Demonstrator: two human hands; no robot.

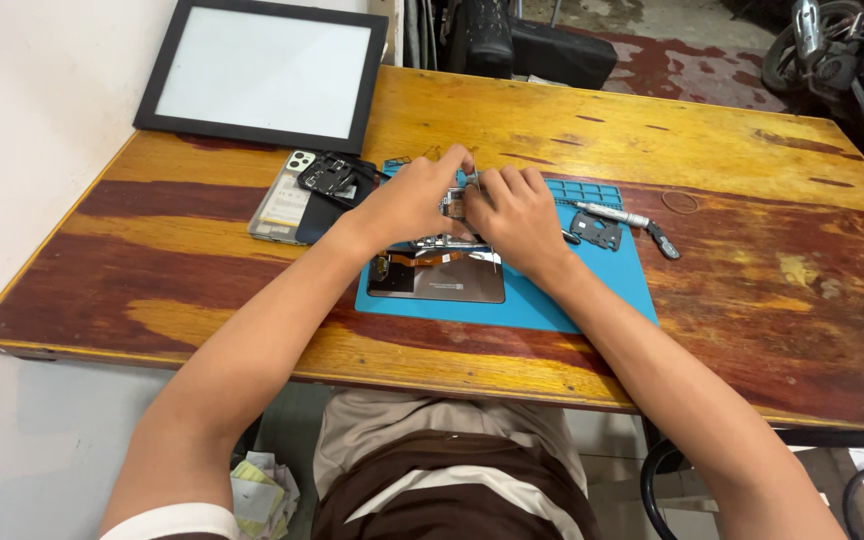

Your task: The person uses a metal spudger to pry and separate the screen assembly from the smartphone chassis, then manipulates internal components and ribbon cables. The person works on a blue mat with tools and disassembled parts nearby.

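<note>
Head view: left hand (407, 203) and right hand (517, 215) meet over the opened phone (439, 270) on the blue repair mat (592, 290), mid-table toward the far edge. Fingers of both curl in, pinching a small part (455, 203) at the phone's top end; exact grip hidden. Screwdriver (612, 214) and bracket (597, 231) lie just right. Phone back cover (287, 200) rests left of mat; framed panel (264, 72) at far-left corner.
</note>
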